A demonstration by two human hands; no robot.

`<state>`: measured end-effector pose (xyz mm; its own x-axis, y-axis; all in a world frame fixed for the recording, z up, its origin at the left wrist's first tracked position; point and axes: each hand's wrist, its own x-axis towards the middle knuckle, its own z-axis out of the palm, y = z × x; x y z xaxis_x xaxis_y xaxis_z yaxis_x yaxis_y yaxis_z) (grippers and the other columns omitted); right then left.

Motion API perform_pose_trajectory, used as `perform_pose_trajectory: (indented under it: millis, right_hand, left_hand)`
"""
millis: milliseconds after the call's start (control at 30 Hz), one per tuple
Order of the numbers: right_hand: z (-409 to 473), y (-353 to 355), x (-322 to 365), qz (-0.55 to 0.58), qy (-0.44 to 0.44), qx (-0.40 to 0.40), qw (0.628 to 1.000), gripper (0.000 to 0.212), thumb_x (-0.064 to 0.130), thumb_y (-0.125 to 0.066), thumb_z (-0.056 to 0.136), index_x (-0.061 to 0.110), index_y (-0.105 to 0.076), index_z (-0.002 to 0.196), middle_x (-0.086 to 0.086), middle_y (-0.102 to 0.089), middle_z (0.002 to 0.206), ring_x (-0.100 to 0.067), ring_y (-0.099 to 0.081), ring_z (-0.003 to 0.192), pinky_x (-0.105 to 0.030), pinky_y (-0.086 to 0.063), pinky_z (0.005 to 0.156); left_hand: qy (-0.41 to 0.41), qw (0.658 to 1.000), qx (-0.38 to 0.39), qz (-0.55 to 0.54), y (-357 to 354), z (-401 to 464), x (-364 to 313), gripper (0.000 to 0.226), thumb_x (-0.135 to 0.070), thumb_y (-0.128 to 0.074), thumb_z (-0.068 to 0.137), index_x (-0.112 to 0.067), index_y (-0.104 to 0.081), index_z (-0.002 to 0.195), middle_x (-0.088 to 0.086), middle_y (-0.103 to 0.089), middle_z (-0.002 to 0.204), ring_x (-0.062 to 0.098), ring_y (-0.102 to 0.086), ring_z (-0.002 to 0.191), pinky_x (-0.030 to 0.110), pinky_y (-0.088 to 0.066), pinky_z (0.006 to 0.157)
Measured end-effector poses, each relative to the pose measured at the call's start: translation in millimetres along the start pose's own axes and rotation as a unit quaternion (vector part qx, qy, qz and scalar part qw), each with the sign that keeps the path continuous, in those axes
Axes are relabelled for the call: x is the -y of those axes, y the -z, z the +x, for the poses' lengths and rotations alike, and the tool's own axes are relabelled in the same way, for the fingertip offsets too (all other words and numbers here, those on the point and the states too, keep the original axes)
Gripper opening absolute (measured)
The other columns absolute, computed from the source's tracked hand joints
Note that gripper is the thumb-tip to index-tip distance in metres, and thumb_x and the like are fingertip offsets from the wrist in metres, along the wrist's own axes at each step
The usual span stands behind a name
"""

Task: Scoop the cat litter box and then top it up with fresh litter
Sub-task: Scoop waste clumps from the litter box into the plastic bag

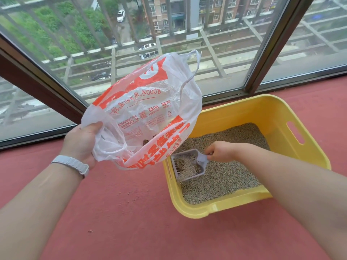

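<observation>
Right hand (218, 151) grips a grey slotted plastic scoop (188, 164) heaped with litter by the yellow plastic box's (249, 107) left wall; left hand (80, 144) clutches a white-and-orange plastic bag (148, 113) open

bright daylight thru windows (169, 34), edges bowed.

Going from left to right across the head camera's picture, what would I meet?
Left hand with its wristband → plastic bag → litter scoop → right hand → far right wall of the yellow litter box.
</observation>
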<state>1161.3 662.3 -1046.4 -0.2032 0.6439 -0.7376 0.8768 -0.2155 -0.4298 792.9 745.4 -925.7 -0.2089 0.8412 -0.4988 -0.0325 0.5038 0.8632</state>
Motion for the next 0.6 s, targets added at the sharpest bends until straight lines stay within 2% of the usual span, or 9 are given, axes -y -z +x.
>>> perform_pose_trajectory:
  millis: [67, 200, 300, 433, 500, 600]
  right_hand:
    - [-1.5, 1.4, -3.7, 0.021, -0.007, 0.001, 1.000, 0.022, 0.033, -0.051, 0.098, 0.024, -0.071, 0.098, 0.001, -0.060, 0.079, -0.013, -0.046, 0.062, -0.028, -0.040, 0.058]
    - [-19.1, 16.1, -8.6, 0.038, -0.020, -0.021, 0.999, 0.021, 0.029, -0.051, 0.098, 0.023, -0.070, 0.101, 0.002, -0.061, 0.079, -0.012, -0.046, 0.061, -0.022, -0.040, 0.053]
    - [-38.2, 29.3, -21.7, 0.053, -0.035, -0.047, 0.997, 0.020, 0.026, -0.051, 0.099, 0.022, -0.070, 0.101, 0.002, -0.062, 0.078, -0.010, -0.048, 0.062, -0.021, -0.038, 0.055]
    - [-67.1, 41.4, -44.9, 0.042, -0.058, -0.080, 0.994, 0.026, 0.025, -0.053, 0.096, 0.028, -0.068, 0.075, 0.004, -0.062, 0.069, -0.004, -0.048, 0.053, -0.024, -0.036, 0.055]
    - [-79.6, 42.1, -55.4, 0.068, -0.069, -0.102, 0.990, 0.026, 0.025, -0.055, 0.094, 0.029, -0.068, 0.072, 0.006, -0.062, 0.066, -0.001, -0.048, 0.050, -0.024, -0.035, 0.055]
    - [-97.1, 41.4, -66.3, 0.096, -0.080, -0.117, 0.985, 0.033, 0.025, -0.056, 0.092, 0.034, -0.067, 0.063, 0.003, -0.062, 0.066, -0.010, -0.045, 0.054, -0.026, -0.033, 0.055]
  left_hand:
    - [0.003, 1.000, -0.001, -0.001, -1.3, -1.2, -0.1, 0.048, -0.021, -0.071, 0.080, -0.001, -0.064, 0.123, 0.018, -0.072, 0.116, 0.037, -0.071, 0.102, 0.058, -0.055, 0.087]
    - [0.003, 1.000, -0.015, 0.007, -6.7, -4.8, -1.7, 0.039, -0.018, -0.068, 0.088, -0.002, -0.063, 0.123, 0.016, -0.073, 0.114, 0.034, -0.072, 0.100, 0.055, -0.057, 0.085]
    - [-0.003, 1.000, -0.014, 0.015, -12.3, -8.3, -3.3, 0.037, -0.018, -0.065, 0.091, -0.003, -0.063, 0.124, 0.017, -0.071, 0.117, 0.034, -0.071, 0.100, 0.060, -0.054, 0.087]
    - [-0.012, 0.999, -0.023, 0.026, -18.3, -14.6, -4.6, 0.029, -0.018, -0.065, 0.093, -0.003, -0.063, 0.118, 0.017, -0.070, 0.116, 0.035, -0.070, 0.099, 0.061, -0.053, 0.088]
    - [-0.016, 0.999, -0.018, 0.034, -18.8, -17.1, -4.0, 0.032, -0.017, -0.064, 0.093, 0.000, -0.062, 0.120, 0.021, -0.068, 0.118, 0.039, -0.068, 0.102, 0.067, -0.050, 0.090]
    - [-0.026, 0.999, -0.009, 0.046, -19.8, -21.1, -2.7, 0.039, -0.017, -0.063, 0.093, 0.004, -0.059, 0.126, 0.025, -0.066, 0.121, 0.044, -0.066, 0.105, 0.073, -0.046, 0.090]
